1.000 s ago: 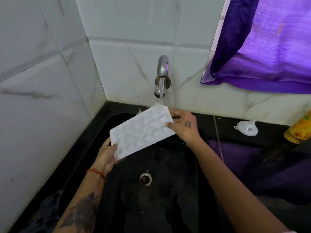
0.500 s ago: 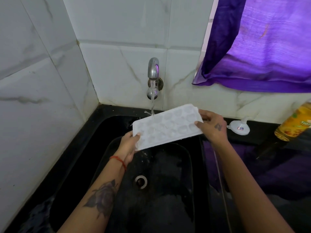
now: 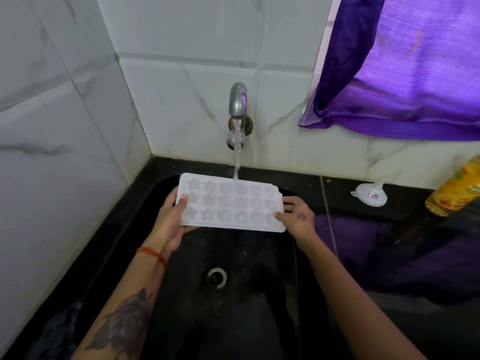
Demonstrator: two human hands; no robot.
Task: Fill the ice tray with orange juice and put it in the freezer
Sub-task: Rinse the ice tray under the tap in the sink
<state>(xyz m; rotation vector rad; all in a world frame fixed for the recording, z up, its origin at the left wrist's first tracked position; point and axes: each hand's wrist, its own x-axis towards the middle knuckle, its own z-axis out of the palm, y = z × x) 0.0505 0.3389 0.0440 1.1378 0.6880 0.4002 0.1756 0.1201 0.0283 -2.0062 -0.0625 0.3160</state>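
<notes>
A white ice tray (image 3: pixel 230 202) with several star and round moulds sits level over the black sink (image 3: pixel 161 193), cavities up. My left hand (image 3: pixel 171 216) grips its left end, thumb on top. My right hand (image 3: pixel 296 216) grips its right end. Water runs from the steel tap (image 3: pixel 237 102) onto the tray's far edge. A bottle of orange juice (image 3: pixel 454 188) stands at the right on the black counter.
A small white funnel (image 3: pixel 368 194) lies on the counter right of the sink. A purple curtain (image 3: pixel 405 68) hangs at the upper right. White marble tiles wall in the left and back. The drain (image 3: pixel 217 278) lies below the tray.
The tray was tilted with its underside towards me; now it is turned level, cavities up, and lower in the sink. Both hands kept their hold on the two ends.
</notes>
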